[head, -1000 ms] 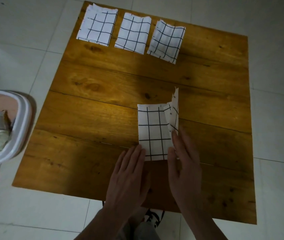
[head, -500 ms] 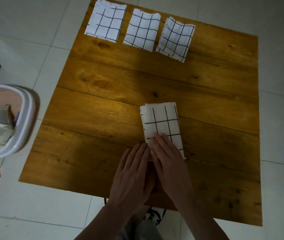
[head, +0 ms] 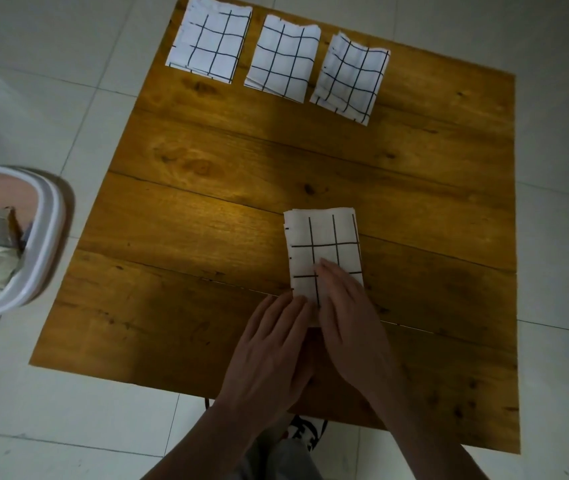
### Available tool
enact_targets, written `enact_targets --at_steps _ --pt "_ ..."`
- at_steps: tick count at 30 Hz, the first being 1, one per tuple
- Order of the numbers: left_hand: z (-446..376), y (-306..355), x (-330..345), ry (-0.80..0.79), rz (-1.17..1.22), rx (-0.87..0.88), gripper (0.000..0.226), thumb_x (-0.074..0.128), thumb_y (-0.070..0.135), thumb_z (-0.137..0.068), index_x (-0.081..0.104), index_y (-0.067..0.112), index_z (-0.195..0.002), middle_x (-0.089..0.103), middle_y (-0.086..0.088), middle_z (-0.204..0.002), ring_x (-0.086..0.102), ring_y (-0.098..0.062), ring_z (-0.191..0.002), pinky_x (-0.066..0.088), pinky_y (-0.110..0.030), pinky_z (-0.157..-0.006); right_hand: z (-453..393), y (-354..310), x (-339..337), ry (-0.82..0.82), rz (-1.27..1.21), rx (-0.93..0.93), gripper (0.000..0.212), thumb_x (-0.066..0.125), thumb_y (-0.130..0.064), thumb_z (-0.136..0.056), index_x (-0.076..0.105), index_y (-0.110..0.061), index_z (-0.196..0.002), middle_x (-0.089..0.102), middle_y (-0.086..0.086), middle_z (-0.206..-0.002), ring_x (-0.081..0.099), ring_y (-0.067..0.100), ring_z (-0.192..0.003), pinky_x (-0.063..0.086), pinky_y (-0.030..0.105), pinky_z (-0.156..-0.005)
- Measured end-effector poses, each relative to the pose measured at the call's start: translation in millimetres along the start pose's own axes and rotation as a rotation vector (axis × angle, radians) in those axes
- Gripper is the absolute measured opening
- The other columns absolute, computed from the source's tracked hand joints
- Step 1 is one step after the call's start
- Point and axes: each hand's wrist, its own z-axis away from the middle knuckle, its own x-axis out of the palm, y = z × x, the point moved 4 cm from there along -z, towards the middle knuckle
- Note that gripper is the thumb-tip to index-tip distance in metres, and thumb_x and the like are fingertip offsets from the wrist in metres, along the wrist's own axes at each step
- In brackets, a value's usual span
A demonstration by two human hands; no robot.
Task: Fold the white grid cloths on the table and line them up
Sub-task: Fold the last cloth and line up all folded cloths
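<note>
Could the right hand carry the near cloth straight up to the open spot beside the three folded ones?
Probably yes. The right hand lies flat on the near cloth, and only bare table lies between it and the spot right of the rightmost folded cloth.

Four folded grid cloths (head: 322, 247) lie on one table (head: 206, 209), two hands (head: 272, 344), and seemingly one white bin (head: 45, 237).

White bin (head: 42, 237) left; shoe (head: 305, 432) below
</note>
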Motion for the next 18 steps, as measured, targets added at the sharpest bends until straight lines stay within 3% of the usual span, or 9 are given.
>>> enact_targets --at_steps 5,7,10,15,18 --pt "4.7 -2.2 -0.3 -0.035 -0.099 0.041 0.055 0.038 0.044 -0.108 0.047 0.017 -0.156 0.04 -0.004 -0.165 0.035 -0.025 -0.154 0.027 -0.05 -0.124 -20.0 25.0 -32.0 0.018 0.291 -0.116 0.048 0.039 -0.022 -0.106 0.046 -0.017 -0.153 0.035 0.002 -0.166 0.026 0.014 -0.155 0.025 0.039 -0.124" --pt "6.4 -5.4 -0.9 -0.034 -0.127 0.056 0.055 0.036 0.044 -0.11 0.045 0.017 -0.157 0.036 -0.005 -0.168 0.032 -0.025 -0.156 0.026 -0.052 -0.123 -24.0 35.6 -37.5 -0.001 0.409 -0.194 0.046 0.044 -0.021 -0.104 0.051 -0.018 -0.149 0.039 0.005 -0.164 0.031 0.019 -0.154 0.024 0.043 -0.125" --pt "5.7 -14.1 -4.1 -0.033 -0.155 0.039 0.057 0.033 0.044 -0.11 0.04 0.016 -0.16 0.029 -0.006 -0.17 0.023 -0.026 -0.159 0.027 -0.054 -0.123 -21.5 43.8 -40.4 -0.024 0.502 -0.237 0.044 0.037 -0.028 -0.11 0.047 -0.02 -0.152 0.039 0.006 -0.164 0.035 0.02 -0.152 0.025 0.042 -0.125" --pt "-8.2 -25.0 -18.4 0.027 -0.152 -0.098 0.061 0.041 0.041 -0.107 0.04 0.009 -0.159 0.03 -0.012 -0.169 0.02 -0.029 -0.159 0.027 -0.056 -0.125 -2.9 38.2 -32.2 -0.032 0.512 -0.016 0.056 0.029 -0.046 -0.107 0.04 -0.026 -0.158 0.039 0.008 -0.161 0.04 0.03 -0.145 0.043 0.048 -0.113" --pt "-13.7 -21.0 -19.7 0.035 -0.161 -0.082 0.061 0.04 0.041 -0.108 0.039 0.007 -0.159 0.031 -0.014 -0.169 0.022 -0.029 -0.159 0.025 -0.054 -0.125 8.2 26.4 -22.3 -0.022 0.524 0.138 0.064 0.026 -0.052 -0.102 0.038 -0.025 -0.159 0.043 0.012 -0.156 0.044 0.033 -0.141 0.052 0.05 -0.103"
